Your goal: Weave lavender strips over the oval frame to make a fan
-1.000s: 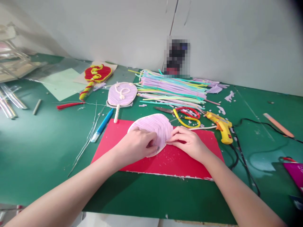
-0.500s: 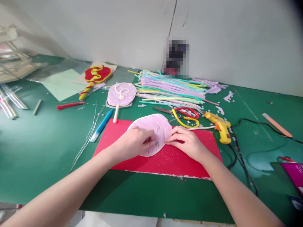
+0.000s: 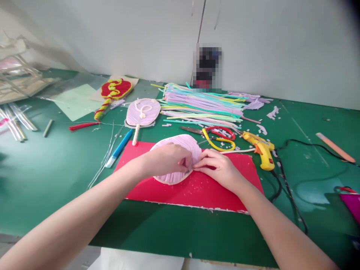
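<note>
Nearest on the green counter (image 3: 56, 180) lies a red rectangular sheet (image 3: 197, 191), flecked with white crumbs. On its far half rests the pale lilac ribbed oval panel (image 3: 180, 144). The left hand (image 3: 168, 159) lies across the panel with its fingers bent, thumb and forefinger pinched at the panel's right rim. The right hand (image 3: 218, 168) meets it there, fingertips closed on the same spot. With both hands squeezing one small point, the thin strips could buckle or lift away from their backing. The crumbs under the panel could also stick to its underside.

Just beyond the right hand lies a yellow glue gun (image 3: 261, 150), its black cable (image 3: 289, 195) looping towards the near edge. A forearm catching that cable could drag the gun onto the sheet, and the nozzle may be hot. Scissors with red and yellow handles (image 3: 219, 137) lie just behind the panel, blades pointing left, close enough for a knuckle to strike. Farther back, a loose heap of pastel plastic straws (image 3: 202, 105) could roll forward if it is nudged.
</note>
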Motion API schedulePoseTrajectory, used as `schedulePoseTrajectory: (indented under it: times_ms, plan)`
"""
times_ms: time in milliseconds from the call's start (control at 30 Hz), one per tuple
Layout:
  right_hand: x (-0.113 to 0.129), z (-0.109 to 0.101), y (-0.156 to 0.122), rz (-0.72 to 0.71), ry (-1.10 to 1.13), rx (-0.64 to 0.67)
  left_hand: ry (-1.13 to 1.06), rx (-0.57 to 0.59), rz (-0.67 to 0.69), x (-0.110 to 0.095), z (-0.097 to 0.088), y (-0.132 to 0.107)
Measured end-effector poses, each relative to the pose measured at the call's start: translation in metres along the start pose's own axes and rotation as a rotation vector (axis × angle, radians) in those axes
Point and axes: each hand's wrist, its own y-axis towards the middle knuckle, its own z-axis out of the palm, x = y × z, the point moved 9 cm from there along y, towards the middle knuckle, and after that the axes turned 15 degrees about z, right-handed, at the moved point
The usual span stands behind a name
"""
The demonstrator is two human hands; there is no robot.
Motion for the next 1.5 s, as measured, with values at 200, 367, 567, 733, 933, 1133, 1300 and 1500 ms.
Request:
schedulePoseTrajectory:
  times_ms: [200, 367, 567, 733, 933, 1133, 1300, 1500]
  plan:
    - [0.002, -0.001, 0.0, 0.007, -0.008, 0.003, 0.028, 0.203, -0.029, 0.006, 0.0, 0.011]
    - [0.003, -0.001, 0.0, 0.013, -0.017, 0.01, 0.008, 0.259, 0.018, 0.006, 0.005, 0.015]
    - [0.004, -0.001, 0.0, 0.008, -0.015, 0.007, -0.009, 0.277, -0.014, 0.011, 0.007, 0.013]
    - [0.005, -0.002, 0.001, 0.015, -0.027, 0.006, -0.066, 0.257, 0.017, 0.01, 0.008, 0.013]
    - [0.003, -0.002, 0.0, 0.014, -0.005, 0.008, -0.063, 0.258, -0.009, 0.012, 0.006, 0.012]
    - [0.001, -0.001, 0.0, 0.02, 0.004, 0.016, -0.094, 0.267, -0.002, 0.012, 0.006, 0.011]
    - [0.004, -0.002, 0.0, 0.016, -0.003, 0.012, -0.049, 0.258, 0.01, 0.011, 0.006, 0.011]
    - [0.002, -0.001, 0.0, 0.023, -0.011, 0.015, -0.032, 0.254, -0.009, 0.012, 0.009, 0.012]
